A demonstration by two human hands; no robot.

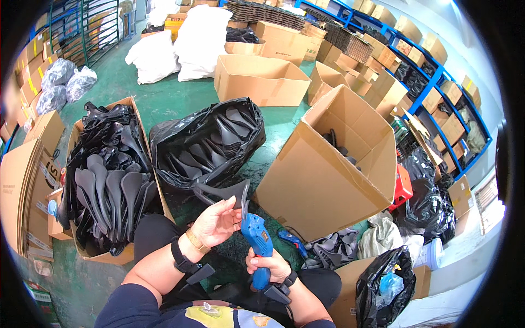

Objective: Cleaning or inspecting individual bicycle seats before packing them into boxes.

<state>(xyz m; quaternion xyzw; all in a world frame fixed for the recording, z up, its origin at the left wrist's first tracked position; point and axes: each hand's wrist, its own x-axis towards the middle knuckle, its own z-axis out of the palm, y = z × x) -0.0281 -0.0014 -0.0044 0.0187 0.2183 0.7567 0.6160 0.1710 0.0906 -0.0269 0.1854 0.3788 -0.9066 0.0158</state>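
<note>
The pistol-shaped plastic hand tool (pixel 257 240) is bright blue, and the moulded plastic saddle shell (pixel 221 192) is matt black. The glossy plastic bin bag (pixel 205 145) is black, the tilted corrugated cardboard box (pixel 322 175) plain brown, the painted concrete floor (pixel 164 98) green.

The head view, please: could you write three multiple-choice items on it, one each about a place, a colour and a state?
1. Where does the black bag of saddle shells sit?
A. between two cardboard boxes
B. on a shelf
C. on the person's lap

2. What colour is the handheld tool?
A. red
B. blue
C. yellow

3. How is the right hand?
A. open and empty
B. closed round the tool's handle
C. out of view

Answers: 1 A, a box stands on each side of it; 2 B, its body is blue; 3 B, its grip wraps the handle while the left hand steadies a black shell.
</note>
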